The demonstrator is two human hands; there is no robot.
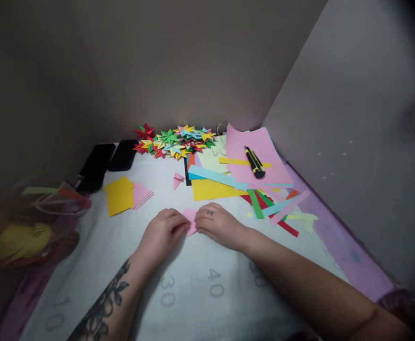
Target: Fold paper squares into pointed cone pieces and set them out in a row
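Note:
A small pink paper piece lies on the grey cutting mat between my two hands. My left hand pinches its left edge with curled fingers. My right hand presses on its right edge, fingertips down on the mat. Both hands meet at the paper, which is partly hidden under the fingers. A folded pink paper cone lies a little further back on the mat.
Yellow squares and pink squares lie at the left. Coloured sheets and strips lie at the right, with a utility knife on a pink sheet. Folded paper stars and two phones are at the back. Walls close in.

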